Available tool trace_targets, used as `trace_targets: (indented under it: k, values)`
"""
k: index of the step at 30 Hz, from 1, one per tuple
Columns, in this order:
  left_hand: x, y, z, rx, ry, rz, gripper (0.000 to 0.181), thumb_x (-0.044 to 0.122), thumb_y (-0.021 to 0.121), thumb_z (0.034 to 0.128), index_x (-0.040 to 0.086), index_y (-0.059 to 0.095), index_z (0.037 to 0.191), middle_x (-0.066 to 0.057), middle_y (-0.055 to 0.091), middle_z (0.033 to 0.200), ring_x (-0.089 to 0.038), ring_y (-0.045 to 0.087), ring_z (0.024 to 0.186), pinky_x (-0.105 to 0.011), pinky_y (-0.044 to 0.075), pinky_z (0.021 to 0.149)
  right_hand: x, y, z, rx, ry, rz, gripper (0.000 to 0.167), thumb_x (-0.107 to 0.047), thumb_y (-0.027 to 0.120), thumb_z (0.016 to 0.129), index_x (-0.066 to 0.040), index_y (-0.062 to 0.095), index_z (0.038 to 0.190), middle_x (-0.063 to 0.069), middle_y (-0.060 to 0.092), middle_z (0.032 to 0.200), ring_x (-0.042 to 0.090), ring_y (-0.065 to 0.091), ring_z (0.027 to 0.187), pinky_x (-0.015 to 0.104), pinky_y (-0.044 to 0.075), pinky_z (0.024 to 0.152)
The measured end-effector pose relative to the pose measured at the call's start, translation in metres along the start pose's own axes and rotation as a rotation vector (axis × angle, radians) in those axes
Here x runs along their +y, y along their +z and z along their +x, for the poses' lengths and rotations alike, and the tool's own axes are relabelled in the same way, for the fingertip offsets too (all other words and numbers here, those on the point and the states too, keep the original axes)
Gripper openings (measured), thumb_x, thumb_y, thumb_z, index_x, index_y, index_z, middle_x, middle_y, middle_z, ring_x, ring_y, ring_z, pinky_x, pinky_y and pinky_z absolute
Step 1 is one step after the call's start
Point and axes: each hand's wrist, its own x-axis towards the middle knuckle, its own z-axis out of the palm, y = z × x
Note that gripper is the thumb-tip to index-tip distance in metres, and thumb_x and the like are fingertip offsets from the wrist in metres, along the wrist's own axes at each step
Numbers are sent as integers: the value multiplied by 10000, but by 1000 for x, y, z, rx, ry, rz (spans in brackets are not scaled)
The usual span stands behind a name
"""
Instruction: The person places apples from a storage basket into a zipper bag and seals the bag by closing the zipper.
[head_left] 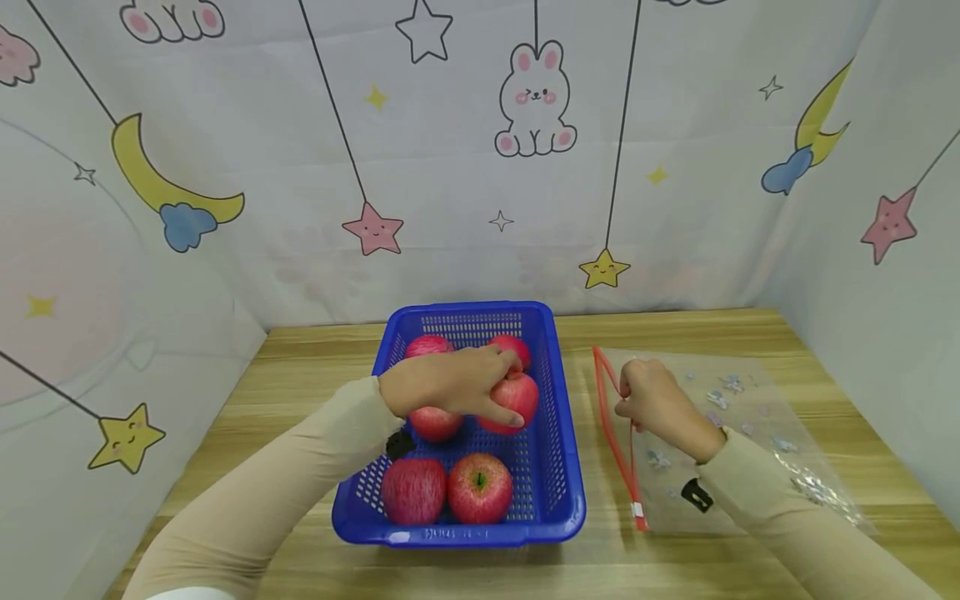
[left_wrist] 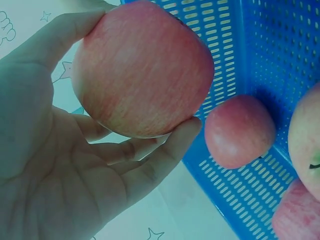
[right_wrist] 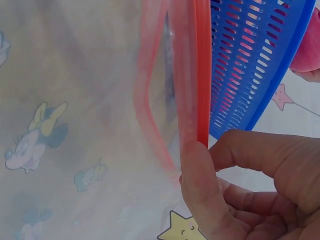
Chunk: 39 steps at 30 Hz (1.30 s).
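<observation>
The left hand (head_left: 465, 379) grips an apple (head_left: 525, 395) with its thumb and fingers spread around the sides. This apple is over the right half of a blue basket (head_left: 459, 537), and the left wrist view shows the fingertips pressed to its skin. I cannot quite tell whether it touches the red fruit beneath it, since the hand and the apple itself hide that spot.

The right hand (head_left: 663, 410) pinches the red edge (head_left: 609, 425) of a clear plastic bag (head_left: 708, 379) between thumb and curled fingers. The two red strips stand apart there, so the mouth of the bag gapes on the side facing the basket. The bag lies on the table to the right of the basket, printed with small cartoon figures, and a white slider (head_left: 637, 510) sits near the front end of its red edge.

Inside the basket, two front apples (head_left: 480, 492) rest side by side, and others lie at the back and under the left hand. Both arms wear pale sleeves (head_left: 300, 454). The basket stands on a wooden table (head_left: 322, 575), and a white cloth (head_left: 465, 167) with stars, moons and a rabbit hangs behind it.
</observation>
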Motion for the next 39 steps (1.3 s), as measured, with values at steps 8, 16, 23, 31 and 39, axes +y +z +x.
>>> trace_targets:
  k: [8, 16, 23, 31, 39]
  values:
    - [1, -5, 1, 27, 17, 13, 674, 533, 672, 904, 48, 508, 1342, -75, 576, 1235, -169, 557, 1081, -302, 480, 938, 2, -3, 0, 5, -8, 2, 198, 120, 658, 759, -15, 532, 687, 63, 566, 586, 96, 567, 396, 281, 503, 470]
    - [-3, -14, 6, 91, 69, -62, 644, 470, 699, 906, 18, 497, 1317, -85, 578, 1179, -174, 554, 1049, -288, 487, 889, 0, -9, -1, 10, -34, 16, 178, 123, 635, 753, -11, 534, 694, 63, 574, 585, 117, 582, 400, 285, 509, 474]
    - [-3, -17, 8, 117, 80, -64, 653, 483, 683, 915, 19, 484, 1329, -80, 566, 1191, -167, 553, 1039, -281, 487, 879, -1, -12, -3, -7, -23, 57, 158, 116, 634, 779, 2, 538, 726, 76, 588, 606, 135, 594, 419, 283, 514, 460]
    - [3, -19, 13, 129, 95, -43, 660, 497, 677, 911, 37, 480, 1340, -72, 559, 1180, -164, 552, 1033, -273, 482, 877, -2, -14, -3, 7, -38, 83, 158, 118, 630, 783, 4, 535, 730, 85, 592, 616, 136, 595, 427, 289, 515, 458]
    - [9, -20, 18, 124, 94, -39, 653, 514, 668, 912, 67, 476, 1348, -67, 547, 1183, -155, 557, 1018, -256, 489, 852, -2, -17, -3, -7, -20, 96, 166, 123, 632, 793, 6, 531, 735, 100, 597, 639, 151, 606, 443, 297, 521, 463]
